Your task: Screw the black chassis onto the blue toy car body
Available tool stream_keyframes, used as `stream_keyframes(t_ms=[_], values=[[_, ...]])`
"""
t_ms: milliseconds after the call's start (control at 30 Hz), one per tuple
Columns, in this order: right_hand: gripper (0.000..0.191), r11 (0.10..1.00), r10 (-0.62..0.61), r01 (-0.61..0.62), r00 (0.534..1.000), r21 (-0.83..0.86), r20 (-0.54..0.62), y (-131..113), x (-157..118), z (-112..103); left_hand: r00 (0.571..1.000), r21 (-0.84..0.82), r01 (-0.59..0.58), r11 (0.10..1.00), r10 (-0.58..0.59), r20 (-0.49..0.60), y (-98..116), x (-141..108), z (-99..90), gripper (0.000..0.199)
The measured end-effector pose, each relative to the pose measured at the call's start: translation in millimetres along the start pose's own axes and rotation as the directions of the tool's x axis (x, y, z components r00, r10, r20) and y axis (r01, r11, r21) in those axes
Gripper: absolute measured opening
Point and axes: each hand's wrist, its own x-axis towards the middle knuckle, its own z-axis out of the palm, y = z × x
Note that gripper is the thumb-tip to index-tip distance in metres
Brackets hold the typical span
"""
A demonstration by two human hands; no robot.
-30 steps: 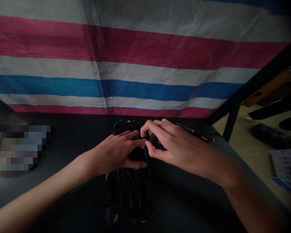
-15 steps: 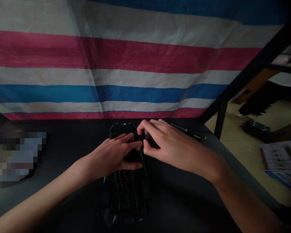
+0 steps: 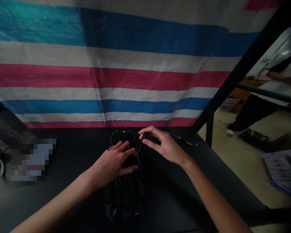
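A dark toy car [image 3: 122, 194], its wheels showing along the sides, lies lengthwise on the black table in front of me. My left hand [image 3: 117, 158] rests across its middle, fingers spread, the index fingertip by the car's right edge. Between the thumb and fingers of my right hand [image 3: 161, 140] is a dark, slim tool that looks like a screwdriver [image 3: 142, 140]. It slants down and left to the car's right side, close to my left index finger. Its tip is too dark to make out.
A black and yellow screwdriver [image 3: 188, 141] lies beyond my right hand. On the left are a blurred-out object [image 3: 36, 161] and a white cable [image 3: 1, 168]. A striped sheet [image 3: 135, 77] hangs behind the table. At the right, a person [image 3: 259, 106] stands near boxes.
The view has tilted up. My right hand has gone from curled fingers to a straighter pinch, and more of the dark tool shows. My left hand stays on the car.
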Motion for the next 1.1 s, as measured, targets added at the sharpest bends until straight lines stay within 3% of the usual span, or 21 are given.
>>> stream_keyframes(t_ms=[67,133,300,533,700,967,1100], values=[[0.033,0.996,0.059,-0.051,0.992,0.078,-0.109,22,0,0,1.0,0.018,0.011,1.0,-0.01,-0.026,4,-4,0.8,0.042],[0.041,0.979,0.202,-0.199,0.959,0.036,-0.199,44,-2,3,0.999,0.024,0.016,1.0,-0.015,-0.041,8,-7,0.6,0.038],[0.036,0.959,0.284,-0.284,0.957,0.006,-0.054,76,-17,23,0.999,-0.026,0.015,1.0,-0.016,-0.039,16,-9,-2.8,0.028],[0.037,0.964,0.26,-0.266,0.957,0.029,0.13,72,-25,47,1.0,-0.106,-0.003,0.994,0.003,-0.001,19,-5,-9.4,0.024],[0.036,0.968,0.235,-0.244,0.961,0.049,0.145,69,-24,50,1.0,-0.131,0.0,0.991,0.003,0.028,20,0,-11.9,0.022],[0.034,0.968,0.236,-0.246,0.961,0.056,0.147,79,-25,55,0.983,-0.148,0.082,0.986,-0.056,0.174,6,15,-13.2,0.024],[0.033,0.966,0.242,-0.253,0.959,0.055,0.15,79,-25,55,0.987,-0.122,0.059,0.991,-0.04,0.154,5,20,-12.9,0.018]])
